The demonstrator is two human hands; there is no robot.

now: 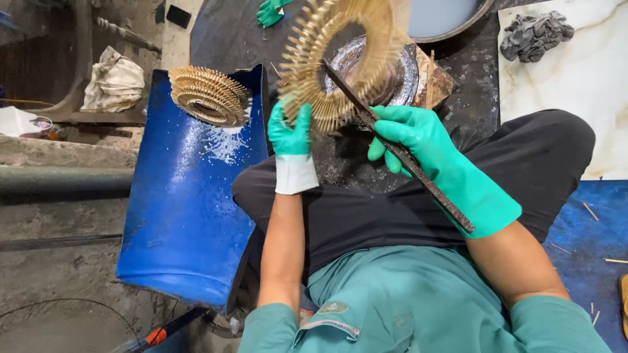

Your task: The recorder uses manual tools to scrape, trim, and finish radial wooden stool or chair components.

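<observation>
A: Start close in. What are the hands doing?

B: Both wear green gloves. The right hand (418,140) has its grip closed round a long dark flat bar (399,147), like a file, held on a slant with its far tip laid into the inner edge of the ring. The left hand (290,127) pinches the lower left rim of a golden bristled ring (340,59), fingers closed on it.

A: So which step is this, by your reading?

B: I'd judge it the working of the ring's inner edge with the bar, the ring held up off the ground above the lap. The next stroke would call for a firm hold on the rim, so the ring doesn't twist, and for keeping the bar flat against the spokes.

A: How does the ring look?

B: A wheel of thin, pale gold slats or sticks fanned out all round an open centre, evenly spaced, slightly blurred at the top.

A: And beyond it?

B: Just behind sits a round grey metal block (392,65) on dark ground. To the left a similar golden ring (209,95) lies flat on a blue drum (183,216), with pale dust beside it. Far right, a crumpled grey cloth (536,33) on a light slab.
</observation>
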